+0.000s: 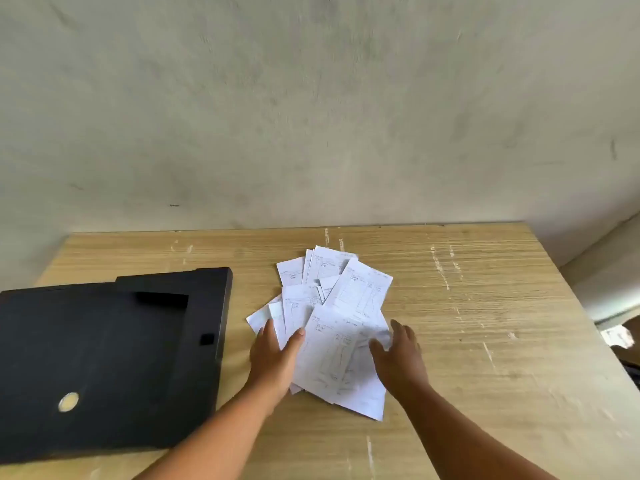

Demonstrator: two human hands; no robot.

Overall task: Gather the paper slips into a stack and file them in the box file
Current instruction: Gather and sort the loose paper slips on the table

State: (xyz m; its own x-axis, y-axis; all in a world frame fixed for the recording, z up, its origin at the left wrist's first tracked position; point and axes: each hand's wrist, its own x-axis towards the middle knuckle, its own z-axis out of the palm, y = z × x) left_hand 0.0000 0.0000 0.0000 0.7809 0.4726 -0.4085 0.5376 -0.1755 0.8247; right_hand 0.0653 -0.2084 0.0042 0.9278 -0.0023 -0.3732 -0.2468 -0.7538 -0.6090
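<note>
- Soft, even daylight fills the room; nothing is harsh or dim.
- The paper slips [332,317] glare pale, their print washed out and unreadable.
- Only faint shadows sit beneath the hands.
- The wall [311,98] looks smeared and soft.
- Table [485,306] edges bow toward 3 and 9 o'clock, wide-angle bending.

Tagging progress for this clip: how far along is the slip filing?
Done: nothing yet. The white printed paper slips lie fanned loosely on the wooden table. In hand: left hand and right hand rest open on the pile's near edges. Left: squaring a stack and filing it; the black box file lies flat, closed.
</note>
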